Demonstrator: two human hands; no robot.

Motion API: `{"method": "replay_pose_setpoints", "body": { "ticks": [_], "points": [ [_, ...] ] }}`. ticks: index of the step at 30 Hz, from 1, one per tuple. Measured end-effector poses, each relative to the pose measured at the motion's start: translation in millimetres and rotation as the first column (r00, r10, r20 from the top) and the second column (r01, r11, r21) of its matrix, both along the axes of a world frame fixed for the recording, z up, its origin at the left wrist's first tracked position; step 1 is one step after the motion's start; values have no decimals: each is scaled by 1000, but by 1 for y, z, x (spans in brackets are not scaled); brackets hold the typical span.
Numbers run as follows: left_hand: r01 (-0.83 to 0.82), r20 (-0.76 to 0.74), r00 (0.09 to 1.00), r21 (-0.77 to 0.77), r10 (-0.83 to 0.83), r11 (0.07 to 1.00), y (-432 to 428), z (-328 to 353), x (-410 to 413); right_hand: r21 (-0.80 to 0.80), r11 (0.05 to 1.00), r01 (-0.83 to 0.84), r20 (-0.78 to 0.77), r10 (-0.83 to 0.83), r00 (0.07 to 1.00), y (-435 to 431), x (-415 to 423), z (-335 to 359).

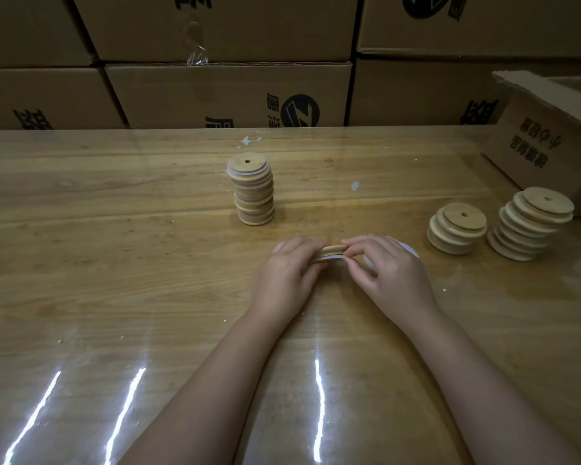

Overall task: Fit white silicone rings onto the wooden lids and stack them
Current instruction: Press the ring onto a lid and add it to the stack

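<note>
Both hands hold one wooden lid (331,250) on its edge, mid-tabletop. The left hand (287,273) and right hand (388,268) pinch it tight. The white ring (329,258) sits along its near side.

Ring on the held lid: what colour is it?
White ring, below the tan wooden lid; head view.

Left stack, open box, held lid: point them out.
Left stack (254,193), head view, side of the pile.
Open box (534,142), head view, printed side wall.
Held lid (331,250), head view, exposed wooden edge.
</note>
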State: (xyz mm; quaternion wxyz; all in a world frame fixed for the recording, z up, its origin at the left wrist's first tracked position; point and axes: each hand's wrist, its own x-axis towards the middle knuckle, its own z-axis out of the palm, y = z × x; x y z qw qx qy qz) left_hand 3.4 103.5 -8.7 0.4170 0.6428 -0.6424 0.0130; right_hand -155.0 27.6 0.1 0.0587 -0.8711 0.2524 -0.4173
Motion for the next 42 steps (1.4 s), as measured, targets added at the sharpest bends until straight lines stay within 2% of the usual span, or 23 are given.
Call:
{"method": "replay_pose_setpoints", "body": {
  "ticks": [10, 21, 27, 32, 42],
  "points": [
    [38, 36, 999, -12, -38, 999, -1, 1, 2, 61, 998, -4, -36, 7, 999, -1, -4, 1],
    [108, -239, 965, -16, -109, 994, 0, -1, 5, 266, 959, -100, 129, 67, 989, -3, -1, -6],
    [122, -368, 924, 35, -101, 992, -2, -3, 6, 217, 968, -123, 114, 100, 988, 1, 0, -5],
    [126, -190, 974, 14, -121, 992, 0, -3, 3, 93, 991, -95, 42, 92, 995, 3, 1, -1],
    [93, -136, 986, -16, -94, 996, -1, -3, 5, 137, 986, -96, 9, 95, 995, 3, -1, 2]
  ]
}}
